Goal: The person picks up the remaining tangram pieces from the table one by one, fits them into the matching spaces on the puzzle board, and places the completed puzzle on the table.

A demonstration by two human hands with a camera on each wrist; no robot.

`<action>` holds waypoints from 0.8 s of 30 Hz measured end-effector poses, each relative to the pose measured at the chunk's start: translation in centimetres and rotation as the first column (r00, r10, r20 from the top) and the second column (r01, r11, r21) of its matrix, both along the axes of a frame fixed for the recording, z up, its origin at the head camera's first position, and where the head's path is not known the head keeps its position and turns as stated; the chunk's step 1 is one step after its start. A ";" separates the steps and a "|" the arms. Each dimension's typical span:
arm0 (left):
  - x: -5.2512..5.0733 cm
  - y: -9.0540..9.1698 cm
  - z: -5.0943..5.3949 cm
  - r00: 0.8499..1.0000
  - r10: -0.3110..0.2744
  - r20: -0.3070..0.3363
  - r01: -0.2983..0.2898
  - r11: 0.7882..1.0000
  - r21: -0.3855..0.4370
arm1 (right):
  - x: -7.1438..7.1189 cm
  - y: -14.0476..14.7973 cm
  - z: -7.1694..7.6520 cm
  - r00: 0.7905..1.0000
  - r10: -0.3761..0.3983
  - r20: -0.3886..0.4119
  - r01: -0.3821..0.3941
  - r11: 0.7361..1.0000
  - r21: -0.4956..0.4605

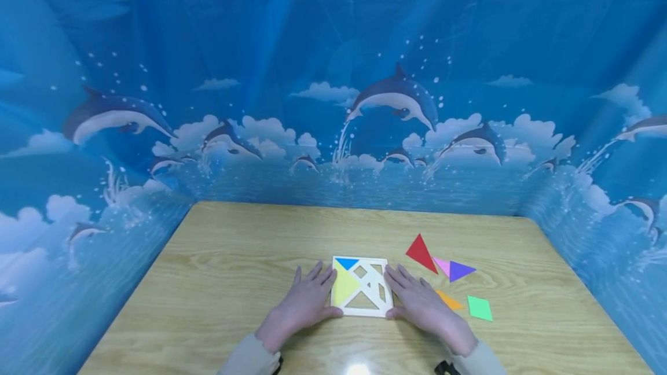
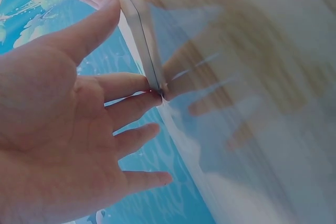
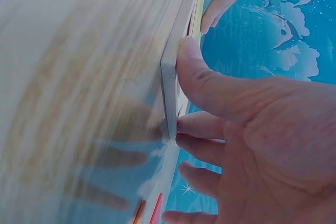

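Note:
A white tangram frame (image 1: pixel 389 288) lies flat on the table in the head view, with a yellow triangle (image 1: pixel 344 283) and a blue triangle (image 1: pixel 346 263) set in its left part. Its other cutouts show wood through them. My left hand (image 1: pixel 306 298) touches the frame's left edge with thumb and fingertips, fingers spread. On the opposite edge, my right hand (image 1: pixel 421 302) touches the frame in the same way. Both wrist views show straight fingers against the frame's side, the left hand (image 2: pixel 68 108) and right hand (image 3: pixel 252 124) each with the palm visible.
Right of the frame lie a red triangle (image 1: pixel 422 253), a pink piece (image 1: pixel 442 265) partly behind a purple triangle (image 1: pixel 460 271), an orange piece (image 1: pixel 450 301) partly hidden by my right hand, and a green piece (image 1: pixel 480 308). A blue dolphin-print curtain (image 1: pixel 312 45) surrounds the wooden table (image 1: pixel 234 247).

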State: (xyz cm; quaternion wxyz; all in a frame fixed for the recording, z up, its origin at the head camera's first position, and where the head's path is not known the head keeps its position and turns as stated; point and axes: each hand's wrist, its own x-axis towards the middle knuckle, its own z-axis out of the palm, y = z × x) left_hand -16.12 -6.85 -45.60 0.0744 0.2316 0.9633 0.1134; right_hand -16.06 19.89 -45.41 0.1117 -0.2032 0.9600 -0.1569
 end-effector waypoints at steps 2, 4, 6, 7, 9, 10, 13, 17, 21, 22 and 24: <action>0.0 0.1 -0.1 1.000 0.001 0.001 -0.001 1.000 -0.001 | 0.1 0.2 0.0 1.000 0.002 0.002 -0.002 1.000 -0.005; 0.0 0.2 0.0 1.000 -0.001 0.001 0.001 1.000 0.004 | 0.1 0.3 0.0 1.000 0.004 0.003 -0.004 1.000 -0.009; 0.0 0.2 0.0 1.000 -0.003 0.002 0.003 1.000 0.008 | 0.1 0.4 -0.1 1.000 0.007 0.004 -0.007 1.000 -0.009; 0.1 0.2 0.0 1.000 -0.006 0.002 0.006 1.000 0.011 | 0.1 0.5 -0.1 1.000 0.008 0.005 -0.008 1.000 -0.010; 0.1 0.3 -0.1 1.000 -0.013 0.003 0.013 1.000 0.013 | 0.1 0.6 -0.1 1.000 0.009 0.007 -0.009 1.000 -0.011; 0.1 0.3 -0.1 1.000 -0.015 0.003 0.015 1.000 0.015 | 0.2 0.7 -0.1 1.000 0.009 0.006 -0.009 1.000 -0.012; 0.1 0.4 -0.2 1.000 -0.017 -0.002 0.017 1.000 0.012 | 0.2 0.8 -0.1 1.000 0.013 0.000 -0.013 1.000 -0.015; 0.1 0.5 -0.3 1.000 -0.010 0.005 0.010 1.000 0.009 | 0.3 0.9 -0.1 1.000 0.021 -0.011 -0.021 1.000 -0.020; 0.1 0.6 -0.4 1.000 -0.010 0.010 0.010 1.000 0.002 | 0.4 1.0 -0.2 1.000 0.014 -0.012 -0.014 1.000 -0.026; 0.1 0.6 -0.4 1.000 -0.010 0.010 0.010 1.000 0.001 | 0.4 1.0 -0.2 1.000 0.010 -0.011 -0.011 1.000 -0.027; 0.2 0.6 -0.3 1.000 -0.008 0.009 0.008 1.000 0.001 | 0.5 1.0 -0.1 1.000 0.007 -0.010 -0.007 1.000 -0.026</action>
